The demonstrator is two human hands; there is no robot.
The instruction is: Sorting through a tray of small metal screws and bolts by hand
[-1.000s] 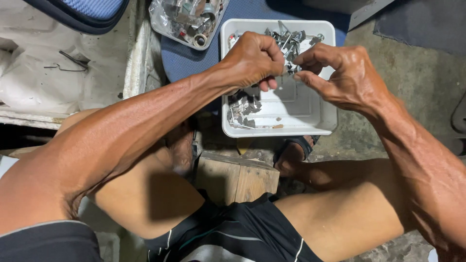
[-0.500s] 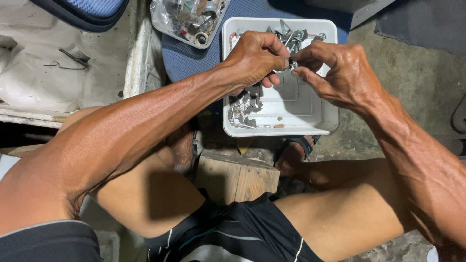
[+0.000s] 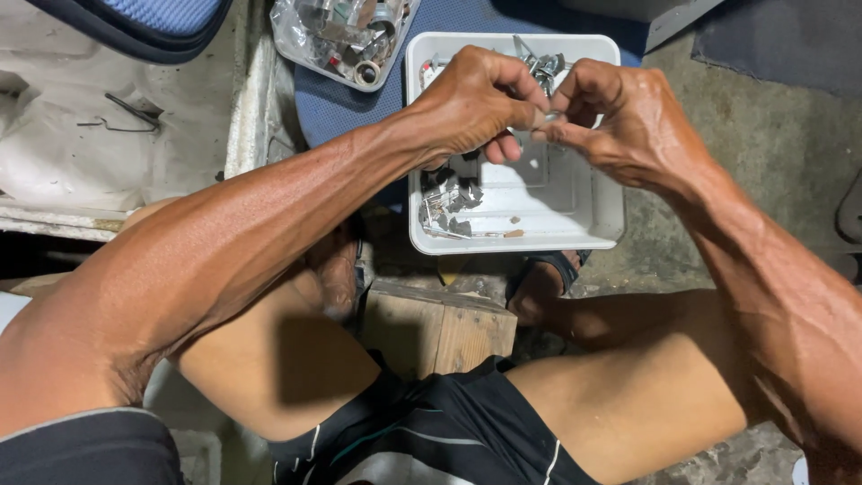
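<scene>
**Tiny part could slip**

The left hand (image 3: 471, 103) and right hand (image 3: 620, 121) are pinching one small metal piece (image 3: 549, 116) together, just above the white tray (image 3: 575, 229). If fingers are loosening, it could be dropping among the metal bits (image 3: 449, 205) there.

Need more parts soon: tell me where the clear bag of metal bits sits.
In the head view, the clear bag of metal bits lies at top centre on the blue surface, just left of the white tray.
</scene>
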